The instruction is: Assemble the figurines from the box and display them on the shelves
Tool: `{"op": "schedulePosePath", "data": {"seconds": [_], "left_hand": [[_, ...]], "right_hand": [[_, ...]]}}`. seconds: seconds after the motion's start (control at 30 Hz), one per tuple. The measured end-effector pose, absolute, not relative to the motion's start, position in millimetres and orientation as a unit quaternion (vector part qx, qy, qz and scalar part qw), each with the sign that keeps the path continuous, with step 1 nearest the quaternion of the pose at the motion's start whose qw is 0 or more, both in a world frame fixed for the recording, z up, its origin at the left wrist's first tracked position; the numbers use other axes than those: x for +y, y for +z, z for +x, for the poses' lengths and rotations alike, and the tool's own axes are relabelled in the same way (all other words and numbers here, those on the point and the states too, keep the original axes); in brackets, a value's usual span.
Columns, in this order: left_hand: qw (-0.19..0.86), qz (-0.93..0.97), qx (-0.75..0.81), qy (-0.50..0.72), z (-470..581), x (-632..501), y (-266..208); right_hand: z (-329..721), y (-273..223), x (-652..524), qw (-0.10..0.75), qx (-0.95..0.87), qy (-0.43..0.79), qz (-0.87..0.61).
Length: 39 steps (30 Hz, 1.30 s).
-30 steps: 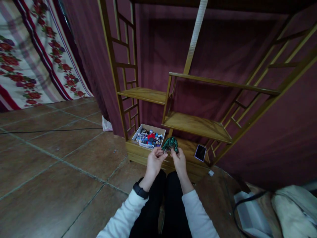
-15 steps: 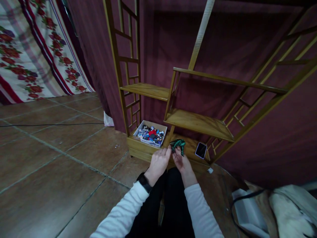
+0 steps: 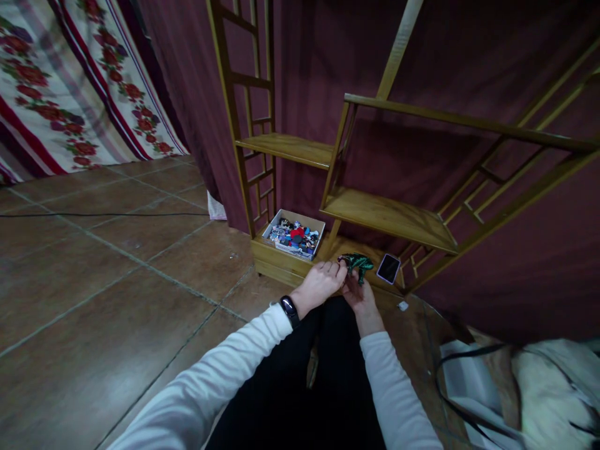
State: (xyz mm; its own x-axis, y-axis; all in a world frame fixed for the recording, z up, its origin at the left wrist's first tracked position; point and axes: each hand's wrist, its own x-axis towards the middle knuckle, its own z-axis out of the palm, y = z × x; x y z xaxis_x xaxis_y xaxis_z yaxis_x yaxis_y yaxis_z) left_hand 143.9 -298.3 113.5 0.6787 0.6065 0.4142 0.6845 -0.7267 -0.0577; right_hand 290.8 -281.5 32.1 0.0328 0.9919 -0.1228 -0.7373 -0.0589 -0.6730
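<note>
A shiny dark green figure (image 3: 357, 262), shaped like a small four-legged toy animal, is held between my hands just above the low wooden ledge. My left hand (image 3: 322, 282), with a black watch on its wrist, has its fingers closed at the figure's left end. From below, my right hand (image 3: 359, 296) grips the figure's underside with the fingers partly hidden. Left of the hands, on the ledge, stands an open cardboard box (image 3: 293, 251) full of small mixed pieces in red, blue, black and white.
A phone-like device (image 3: 389, 269) with a dark screen lies on the ledge at right. Wooden shelves (image 3: 391, 215) rise above, before a maroon curtain (image 3: 309, 75). A white container (image 3: 469, 375) and a pale bag (image 3: 553, 394) stand on the floor at right.
The view has shifted, so the furniture sits higher and further right. My hands have moved slightly right with the green figure, which now shows more of its length and legs.
</note>
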Motion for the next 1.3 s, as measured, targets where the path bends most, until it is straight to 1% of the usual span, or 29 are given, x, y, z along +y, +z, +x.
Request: {"op": "schedulePosePath", "data": {"seconds": [0.07,0.17,0.27,0.33,0.43,0.5,0.57,0.67,0.73,0.83,0.97,1.07,1.2,1.3], "left_hand": [[0.147,-0.913,-0.343,-0.164,145.6,-298.4,113.8],[0.162,-0.912,-0.338,-0.164,146.1,-298.7,113.6],[0.138,-0.912,-0.34,-0.185,143.7,-297.7,111.9],[0.102,-0.902,-0.359,-0.218,141.5,-295.3,108.1],[0.007,-0.848,-0.431,-0.308,139.1,-287.5,97.5],[-0.092,-0.785,-0.474,-0.388,139.0,-278.9,90.0],[-0.217,-0.712,-0.464,-0.48,140.1,-269.0,85.1],[-0.407,-0.576,-0.396,-0.587,142.6,-256.5,84.8],[-0.506,-0.491,-0.362,-0.609,143.4,-252.5,87.3],[-0.609,-0.403,-0.324,-0.601,143.7,-253.3,89.3],[-0.705,-0.33,-0.26,-0.572,145.7,-261.9,86.7],[-0.747,-0.298,-0.232,-0.547,150.1,-270.0,86.1],[-0.768,-0.295,-0.217,-0.525,155.7,-278.2,91.1],[-0.761,-0.307,-0.216,-0.53,155.9,-279.6,97.5]], "right_hand": [[292.9,31.0,-283.3,0.654,-0.205,0.662,-0.304],[294.3,32.4,-285.6,0.657,-0.197,0.655,-0.317],[294.3,37.9,-288.9,0.664,-0.189,0.645,-0.327],[294.2,43.7,-292.4,0.67,-0.192,0.636,-0.331],[293.8,54.8,-299.4,0.676,-0.232,0.617,-0.329],[292.2,63.6,-304.9,0.678,-0.274,0.593,-0.337],[289.1,73.2,-310.7,0.677,-0.317,0.555,-0.364],[281.6,88.5,-319.7,0.664,-0.396,0.49,-0.402],[275.3,98.7,-325.8,0.642,-0.457,0.453,-0.417],[265.6,113.9,-335.2,0.594,-0.542,0.39,-0.448],[255.1,133.1,-346.7,0.534,-0.629,0.222,-0.519],[250.2,143.0,-352.0,0.51,-0.645,0.123,-0.556],[247.6,148.7,-354.5,0.501,-0.641,0.065,-0.578],[250.0,150.2,-353.1,0.513,-0.633,0.044,-0.578]]}}
